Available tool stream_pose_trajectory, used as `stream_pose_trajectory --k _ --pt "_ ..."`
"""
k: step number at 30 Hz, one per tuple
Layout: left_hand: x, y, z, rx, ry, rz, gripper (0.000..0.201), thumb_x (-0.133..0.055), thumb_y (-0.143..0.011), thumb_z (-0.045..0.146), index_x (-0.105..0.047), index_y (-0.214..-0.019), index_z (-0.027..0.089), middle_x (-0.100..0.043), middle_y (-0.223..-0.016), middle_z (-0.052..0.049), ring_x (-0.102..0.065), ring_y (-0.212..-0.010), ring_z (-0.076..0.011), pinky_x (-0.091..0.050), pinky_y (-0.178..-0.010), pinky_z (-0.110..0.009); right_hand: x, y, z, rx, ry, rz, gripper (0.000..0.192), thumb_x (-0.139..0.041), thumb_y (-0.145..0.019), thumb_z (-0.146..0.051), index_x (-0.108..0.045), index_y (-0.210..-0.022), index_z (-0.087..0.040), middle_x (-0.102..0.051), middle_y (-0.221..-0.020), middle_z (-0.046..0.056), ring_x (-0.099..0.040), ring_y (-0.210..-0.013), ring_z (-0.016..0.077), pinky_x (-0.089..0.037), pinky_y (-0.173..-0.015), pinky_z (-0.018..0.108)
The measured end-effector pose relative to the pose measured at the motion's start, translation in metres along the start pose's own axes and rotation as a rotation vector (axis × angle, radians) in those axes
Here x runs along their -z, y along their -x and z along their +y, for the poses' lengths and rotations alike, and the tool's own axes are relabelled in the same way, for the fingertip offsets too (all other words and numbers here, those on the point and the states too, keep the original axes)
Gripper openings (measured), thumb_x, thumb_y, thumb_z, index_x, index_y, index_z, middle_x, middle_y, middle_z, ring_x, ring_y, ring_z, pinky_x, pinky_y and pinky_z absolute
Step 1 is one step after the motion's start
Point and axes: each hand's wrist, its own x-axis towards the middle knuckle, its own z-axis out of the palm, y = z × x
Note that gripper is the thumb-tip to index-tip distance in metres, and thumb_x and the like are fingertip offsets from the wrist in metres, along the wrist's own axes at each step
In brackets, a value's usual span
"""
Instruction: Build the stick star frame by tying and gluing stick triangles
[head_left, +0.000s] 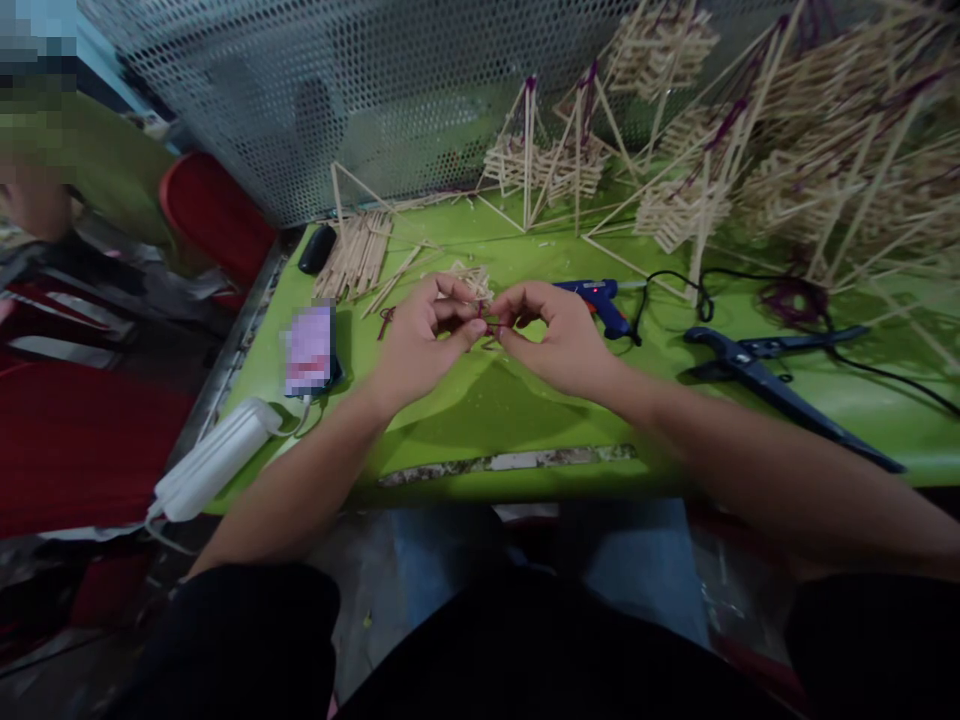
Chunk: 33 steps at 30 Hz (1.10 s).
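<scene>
While the stacked stick frames (787,170) filled the far right of the green table (487,400), the work itself sat small at the table's middle. In front of the frames lay the dark blue cutters (757,375), the blue glue gun (600,300) with its black cord, and a loose bundle of thin sticks (356,255) to the left, near a white plastic case (214,460) at the table's edge. The left hand (420,345) and the right hand (559,335) met just above the table, both with fingers curled and pinched on a short purple thread (491,328) between them; whether a stick was caught in the pinch too was too blurred to tell. Another small scrap of the same thread (385,320) lay just left of the left hand. The thread looked limp, very light and apt to slip, so it would best be gripped near its ends between thumb and forefinger, kept taut.
</scene>
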Motion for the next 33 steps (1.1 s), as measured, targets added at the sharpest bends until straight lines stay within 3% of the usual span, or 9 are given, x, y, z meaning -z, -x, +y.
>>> stream_pose_trajectory --k 5,12,14,21,27,33 --pt "-0.0047 0.0023 -0.0033 0.011 0.034 -0.024 0.023 -0.088 -0.091 0.029 -0.067 -0.098 0.02 -0.076 -0.086 -0.001 -0.066 -0.072 -0.011 -0.051 -0.069 -0.026 -0.002 0.0061 -0.0029 0.151 0.232 0.038 0.021 -0.068 -0.086 -0.011 -0.071 -0.103 -0.025 -0.078 -0.098 0.004 -0.071 -0.09 0.0231 -0.057 -0.085 0.04" --pt "-0.0015 0.003 -0.0077 -0.004 -0.106 -0.065 0.016 -0.079 -0.098 0.031 -0.087 -0.104 0.02 -0.086 -0.1 -0.007 -0.076 -0.091 -0.0181 -0.058 -0.086 -0.032 -0.0008 0.0074 -0.0012 0.183 0.322 0.075 0.015 -0.068 -0.093 -0.017 -0.071 -0.104 -0.027 -0.08 -0.102 0.005 -0.072 -0.095 0.0263 -0.057 -0.087 0.043" --pt "0.0006 0.0023 -0.007 0.005 -0.132 -0.09 0.016 -0.077 -0.098 0.029 -0.087 -0.105 0.019 -0.086 -0.101 -0.007 -0.076 -0.092 -0.0182 -0.058 -0.087 -0.032 -0.0001 0.0066 -0.0004 0.189 0.322 0.071 0.013 -0.069 -0.094 -0.017 -0.071 -0.103 -0.026 -0.08 -0.102 0.005 -0.072 -0.094 0.0261 -0.057 -0.086 0.043" --pt "0.0015 -0.0014 0.0014 0.092 -0.097 -0.155 0.007 -0.07 -0.092 0.021 -0.076 -0.092 0.018 -0.072 -0.08 -0.002 -0.058 -0.069 -0.0121 -0.046 -0.069 -0.027 0.001 0.0044 0.0001 0.211 0.324 0.022 0.012 -0.065 -0.095 -0.016 -0.071 -0.1 -0.026 -0.079 -0.103 0.007 -0.073 -0.099 0.028 -0.056 -0.089 0.044" --pt "-0.0006 -0.001 -0.0032 0.143 -0.034 -0.108 0.008 -0.074 -0.091 0.024 -0.076 -0.095 0.018 -0.071 -0.084 -0.002 -0.054 -0.071 -0.0123 -0.043 -0.067 -0.027 0.0011 0.0069 -0.0059 0.189 0.34 0.004 0.008 -0.075 -0.089 -0.022 -0.073 -0.095 -0.026 -0.081 -0.111 0.008 -0.076 -0.108 0.0323 -0.052 -0.095 0.05" --pt "-0.0009 -0.0016 -0.0036 0.136 0.065 -0.1 0.013 -0.082 -0.09 0.03 -0.078 -0.093 0.018 -0.073 -0.084 -0.002 -0.057 -0.072 -0.0116 -0.048 -0.073 -0.028 -0.0021 0.0091 -0.0055 0.183 0.368 0.02 0.002 -0.077 -0.092 -0.023 -0.076 -0.091 -0.025 -0.084 -0.111 0.007 -0.078 -0.106 0.0318 -0.049 -0.093 0.05"
